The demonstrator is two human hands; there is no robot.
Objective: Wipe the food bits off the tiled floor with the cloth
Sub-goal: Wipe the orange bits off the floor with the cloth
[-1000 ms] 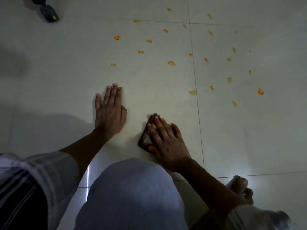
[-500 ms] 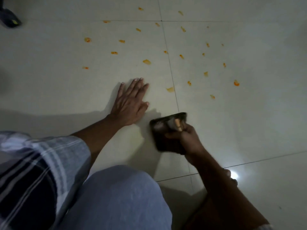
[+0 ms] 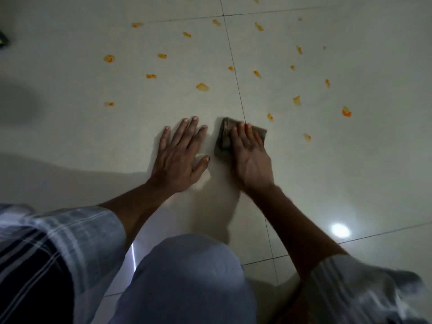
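On the pale tiled floor (image 3: 350, 171), the right hand (image 3: 251, 157) presses a folded brown cloth (image 3: 224, 136) flat with straight fingers, over a grout line. Just beside it, the left hand (image 3: 178, 157) rests spread, holding nothing. Orange food bits (image 3: 202, 87) lie scattered beyond both.

Your right hand (image 3: 251, 157), which a moment ago had the cloth (image 3: 225, 136) lifted and gripped, now presses it flat on the floor (image 3: 350, 171), fingers (image 3: 245, 134) straight over it, toward 12 o'clock across the tile joint. It now lies just beside your left hand (image 3: 180, 157).
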